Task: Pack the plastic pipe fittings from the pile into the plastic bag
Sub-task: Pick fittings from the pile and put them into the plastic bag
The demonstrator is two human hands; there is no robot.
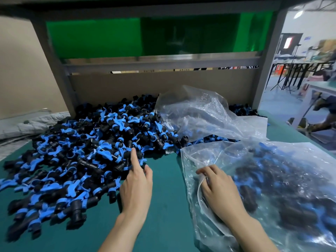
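Pipe fittings [81, 151] look light, rigid; grab the black barrel; left hand [135, 188] index straight, rest unclear; right hand [221, 191] clutches floppy plastic bag [203, 157].

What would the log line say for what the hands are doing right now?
step: picking from pile | left hand: index finger touches pile | right hand: grips plastic bag edge | plastic bag: fittings inside

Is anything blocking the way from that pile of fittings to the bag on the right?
Nothing visible. Only bare green mat lies between the pile and the bag, whose edge the right hand holds.
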